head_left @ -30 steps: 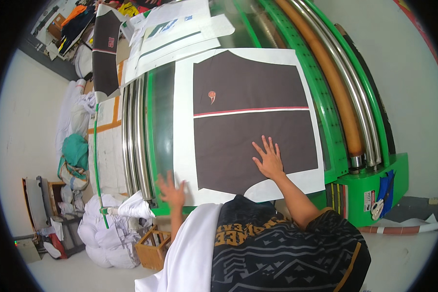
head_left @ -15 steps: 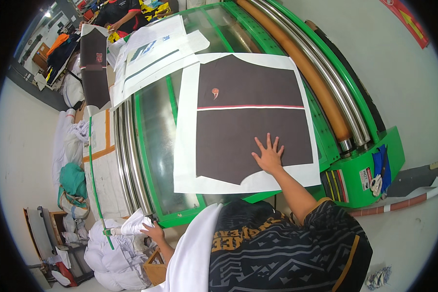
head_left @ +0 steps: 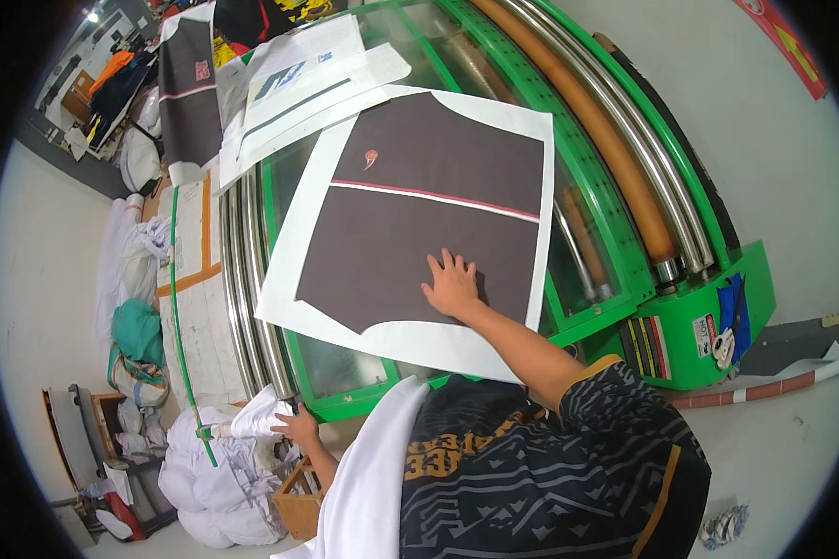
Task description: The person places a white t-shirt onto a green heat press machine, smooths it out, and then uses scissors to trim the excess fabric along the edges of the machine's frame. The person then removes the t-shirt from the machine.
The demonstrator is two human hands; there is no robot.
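A dark brown shirt panel [head_left: 419, 205] with a red-and-white stripe and a small orange emblem lies on a larger white sheet [head_left: 284, 289]. Both rest slightly tilted on the glass-topped green machine [head_left: 345, 396]. My right hand [head_left: 452, 286] presses on the lower part of the panel, its fingers spread and nothing in its grasp. At the near left corner of the machine, my left hand [head_left: 297, 426] closes on a bunched white cloth [head_left: 260, 413] beside the roller ends. Its fingers are partly hidden by the cloth.
Printed white sheets [head_left: 298, 88] lie at the machine's far left, next to another dark panel [head_left: 188, 93]. An orange-brown roller [head_left: 615, 168] runs along the right. White scissors [head_left: 723, 348] hang at the near right corner. White bundles [head_left: 219, 484] and a wooden crate [head_left: 298, 503] stand below left.
The white sheet and shirt panel have slid left and turned clockwise under my right hand, which moved left with them. The far-left dark panel has shifted. My left hand stays at the white cloth.
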